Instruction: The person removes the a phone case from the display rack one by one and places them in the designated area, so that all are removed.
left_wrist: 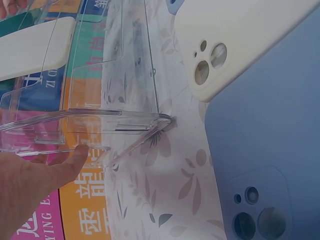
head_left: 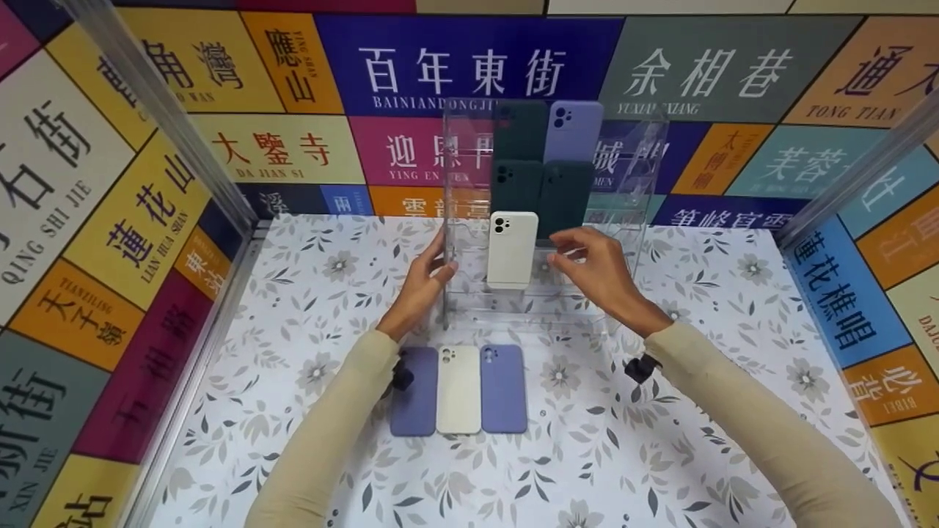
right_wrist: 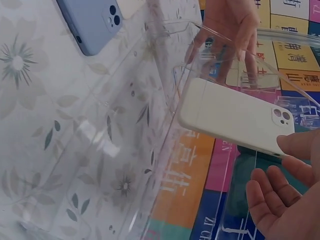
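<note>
A clear acrylic stand [head_left: 469, 304] holds phone cases in rows. A white phone case [head_left: 512, 253] leans upright in its lowest row, on the left. Beside that case's right edge is my right hand [head_left: 598, 264], thumb and forefinger close together; in the head view a small gap separates them from the case. In the right wrist view the thumb overlaps the edge of the white case [right_wrist: 235, 117], so contact is unclear. My left hand [head_left: 422, 286] rests with extended fingers against the stand's left side. Behind stand dark green cases [head_left: 516, 187] and a lavender case [head_left: 576, 132].
In front of the stand, a purple case [head_left: 414, 392], a white case [head_left: 459, 392] and a lavender case [head_left: 504, 392] lie side by side on the flowered tabletop [head_left: 587, 455]. Panels with large lettering [head_left: 469, 59] enclose the back and sides.
</note>
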Action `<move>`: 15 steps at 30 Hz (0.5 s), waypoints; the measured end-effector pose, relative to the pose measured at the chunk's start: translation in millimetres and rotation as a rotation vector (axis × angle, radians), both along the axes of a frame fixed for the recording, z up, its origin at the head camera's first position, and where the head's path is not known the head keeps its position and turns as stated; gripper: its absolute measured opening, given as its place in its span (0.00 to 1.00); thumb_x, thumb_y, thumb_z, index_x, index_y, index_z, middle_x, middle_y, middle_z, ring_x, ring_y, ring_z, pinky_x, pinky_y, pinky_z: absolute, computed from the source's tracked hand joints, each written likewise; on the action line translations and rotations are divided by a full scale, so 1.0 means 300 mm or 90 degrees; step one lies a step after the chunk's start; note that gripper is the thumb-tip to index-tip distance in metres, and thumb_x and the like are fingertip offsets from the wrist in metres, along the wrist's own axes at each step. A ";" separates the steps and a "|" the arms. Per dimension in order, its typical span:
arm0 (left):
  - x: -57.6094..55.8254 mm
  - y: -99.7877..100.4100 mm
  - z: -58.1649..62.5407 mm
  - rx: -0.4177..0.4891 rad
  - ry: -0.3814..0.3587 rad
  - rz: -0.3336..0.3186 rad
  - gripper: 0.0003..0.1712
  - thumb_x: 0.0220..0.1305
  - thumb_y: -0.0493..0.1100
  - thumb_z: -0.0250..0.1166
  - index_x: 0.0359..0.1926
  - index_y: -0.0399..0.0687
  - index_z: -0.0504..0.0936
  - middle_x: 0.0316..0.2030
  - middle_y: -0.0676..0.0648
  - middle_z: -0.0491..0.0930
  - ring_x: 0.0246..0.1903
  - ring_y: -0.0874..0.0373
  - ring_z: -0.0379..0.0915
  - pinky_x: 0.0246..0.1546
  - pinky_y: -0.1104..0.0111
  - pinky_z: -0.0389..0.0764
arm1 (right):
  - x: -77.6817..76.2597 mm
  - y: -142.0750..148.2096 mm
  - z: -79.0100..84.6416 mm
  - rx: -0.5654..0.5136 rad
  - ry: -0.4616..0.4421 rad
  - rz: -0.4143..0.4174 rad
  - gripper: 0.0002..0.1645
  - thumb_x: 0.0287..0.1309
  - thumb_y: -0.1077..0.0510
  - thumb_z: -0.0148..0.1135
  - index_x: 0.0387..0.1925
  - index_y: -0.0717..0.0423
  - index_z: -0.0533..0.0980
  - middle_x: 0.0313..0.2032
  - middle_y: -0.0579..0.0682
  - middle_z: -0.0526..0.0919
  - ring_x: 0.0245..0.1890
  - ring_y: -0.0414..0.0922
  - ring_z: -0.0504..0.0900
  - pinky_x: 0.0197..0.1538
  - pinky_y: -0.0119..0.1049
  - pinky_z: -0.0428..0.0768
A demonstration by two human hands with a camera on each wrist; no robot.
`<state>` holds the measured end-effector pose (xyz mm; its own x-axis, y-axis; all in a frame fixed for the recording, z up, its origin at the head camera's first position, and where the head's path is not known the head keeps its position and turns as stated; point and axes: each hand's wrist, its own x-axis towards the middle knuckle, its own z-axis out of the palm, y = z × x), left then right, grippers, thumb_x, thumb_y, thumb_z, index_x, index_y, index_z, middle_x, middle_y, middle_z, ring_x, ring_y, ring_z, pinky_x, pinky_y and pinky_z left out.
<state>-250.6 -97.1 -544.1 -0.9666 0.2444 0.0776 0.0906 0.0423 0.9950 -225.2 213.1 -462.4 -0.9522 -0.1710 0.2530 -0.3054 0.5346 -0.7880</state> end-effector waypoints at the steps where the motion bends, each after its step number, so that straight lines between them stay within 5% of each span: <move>1: -0.001 0.001 -0.001 -0.001 0.001 -0.002 0.44 0.83 0.35 0.57 0.90 0.54 0.49 0.86 0.37 0.56 0.78 0.34 0.65 0.77 0.45 0.71 | -0.007 -0.002 0.004 -0.003 0.002 0.000 0.18 0.70 0.65 0.73 0.59 0.64 0.86 0.53 0.61 0.88 0.52 0.55 0.88 0.59 0.55 0.86; 11: -0.003 0.002 -0.002 -0.005 -0.007 0.005 0.45 0.82 0.34 0.58 0.90 0.55 0.49 0.85 0.41 0.60 0.75 0.40 0.70 0.75 0.48 0.73 | -0.058 -0.031 0.037 -0.009 0.013 0.004 0.21 0.71 0.64 0.73 0.63 0.64 0.85 0.54 0.60 0.85 0.53 0.54 0.87 0.54 0.38 0.86; 15: -0.004 0.002 -0.004 -0.002 -0.004 0.002 0.45 0.82 0.34 0.58 0.90 0.54 0.49 0.85 0.41 0.60 0.75 0.40 0.69 0.76 0.48 0.72 | -0.068 -0.045 0.036 -0.007 0.015 0.017 0.23 0.71 0.65 0.73 0.65 0.64 0.83 0.55 0.61 0.84 0.54 0.54 0.86 0.56 0.40 0.86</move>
